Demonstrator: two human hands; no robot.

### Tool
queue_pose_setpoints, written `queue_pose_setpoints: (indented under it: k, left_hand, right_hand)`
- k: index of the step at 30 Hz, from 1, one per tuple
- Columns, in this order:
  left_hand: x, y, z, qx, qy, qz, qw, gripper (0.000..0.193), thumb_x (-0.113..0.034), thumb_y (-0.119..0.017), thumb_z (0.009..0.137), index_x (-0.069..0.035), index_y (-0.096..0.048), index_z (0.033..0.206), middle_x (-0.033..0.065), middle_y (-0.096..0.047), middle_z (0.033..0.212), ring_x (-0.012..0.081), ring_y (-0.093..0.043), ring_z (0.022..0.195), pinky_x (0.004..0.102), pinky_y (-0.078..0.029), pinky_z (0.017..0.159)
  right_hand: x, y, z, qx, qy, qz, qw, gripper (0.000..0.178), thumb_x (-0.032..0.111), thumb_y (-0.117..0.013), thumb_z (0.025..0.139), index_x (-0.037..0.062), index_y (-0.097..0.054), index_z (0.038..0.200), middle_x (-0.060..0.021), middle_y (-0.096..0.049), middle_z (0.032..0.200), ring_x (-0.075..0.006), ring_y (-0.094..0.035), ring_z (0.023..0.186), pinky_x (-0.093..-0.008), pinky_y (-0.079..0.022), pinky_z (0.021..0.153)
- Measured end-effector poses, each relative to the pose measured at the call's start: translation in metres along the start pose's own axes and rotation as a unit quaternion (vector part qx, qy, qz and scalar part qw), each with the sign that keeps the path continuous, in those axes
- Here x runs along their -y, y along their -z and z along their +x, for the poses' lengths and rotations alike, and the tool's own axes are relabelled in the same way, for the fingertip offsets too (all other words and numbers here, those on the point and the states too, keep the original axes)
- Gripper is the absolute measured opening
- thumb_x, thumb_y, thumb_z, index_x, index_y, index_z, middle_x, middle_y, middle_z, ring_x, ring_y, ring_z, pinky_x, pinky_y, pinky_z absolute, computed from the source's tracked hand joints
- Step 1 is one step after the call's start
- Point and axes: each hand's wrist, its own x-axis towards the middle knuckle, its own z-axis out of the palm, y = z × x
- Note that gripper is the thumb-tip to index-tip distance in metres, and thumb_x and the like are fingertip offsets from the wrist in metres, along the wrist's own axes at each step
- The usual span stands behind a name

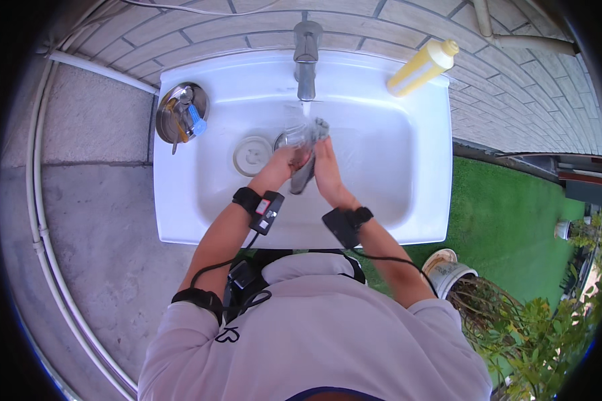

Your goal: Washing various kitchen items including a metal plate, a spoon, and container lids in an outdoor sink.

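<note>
Under the tap's stream, my left hand (293,159) holds a clear glass (294,134), blurred by motion and water. My right hand (325,159) is closed on a grey cloth (303,176), which is pressed between the hands against the glass. One bunched end of the cloth shows above the right fingers. Most of the fingertips are hidden by the cloth and the glass. Beside my left hand, a round whitish lid or shallow dish (253,156) lies on the basin floor.
The white sink (381,187) has a metal tap (306,60) at its back. A steel bowl (203,100) with spoons and a blue utensil (197,121) sits on the left rim; a yellow bottle (423,67) stands at the back right. A potted plant (448,274) is near my right elbow.
</note>
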Motion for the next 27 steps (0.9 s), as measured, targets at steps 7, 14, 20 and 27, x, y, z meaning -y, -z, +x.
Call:
queue_pose_setpoints:
  k: [7, 14, 20, 27]
  left_hand:
    - [-0.016, -0.006, 0.006, -0.144, 0.123, -0.152, 0.970, 0.018, -0.005, -0.041, 0.086, -0.003, -0.044, 0.104, 0.0074, -0.053, 0.087, 0.0160, -0.056, 0.072, 0.0268, -0.052, 0.060]
    - [-0.020, -0.021, -0.011, -0.294, -0.193, 0.205, 0.913, 0.051, 0.008, -0.037, 0.077, -0.013, -0.024, 0.121, 0.0150, -0.047, 0.098, 0.0207, -0.054, 0.078, 0.0310, -0.049, 0.060]
    - [-0.016, -0.023, -0.022, -0.258, -0.196, 0.208, 0.923, 0.058, 0.009, -0.037, 0.074, -0.013, -0.020, 0.125, 0.0197, -0.045, 0.105, 0.0261, -0.058, 0.072, 0.0337, -0.049, 0.057]
    - [-0.050, 0.004, -0.018, -0.158, -0.122, 0.429, 0.881, 0.023, -0.015, -0.053, 0.080, 0.000, -0.053, 0.097, 0.0123, -0.055, 0.073, 0.0186, -0.061, 0.069, 0.0352, -0.046, 0.050]
  right_hand:
    - [0.016, 0.033, 0.006, 0.219, -0.013, -0.223, 0.950, 0.020, 0.020, -0.050, 0.082, 0.0001, -0.050, 0.085, -0.0094, -0.057, 0.069, -0.0187, -0.056, 0.066, -0.0325, -0.041, 0.057]
    - [0.023, 0.006, 0.020, 0.133, -0.261, 0.275, 0.916, 0.030, 0.012, -0.058, 0.071, -0.0042, -0.048, 0.094, -0.0130, -0.059, 0.087, -0.0220, -0.058, 0.082, -0.0309, -0.043, 0.068]
    - [0.037, 0.011, 0.028, 0.152, -0.209, -0.245, 0.934, 0.039, 0.005, -0.066, 0.063, -0.0050, -0.052, 0.099, -0.0116, -0.062, 0.081, -0.0193, -0.059, 0.069, -0.0308, -0.047, 0.062]
    - [0.054, 0.023, 0.038, 0.145, 0.049, -0.414, 0.898, 0.023, 0.005, -0.053, 0.070, -0.0056, -0.042, 0.088, -0.0272, -0.056, 0.074, -0.0423, -0.055, 0.072, -0.0475, -0.043, 0.063]
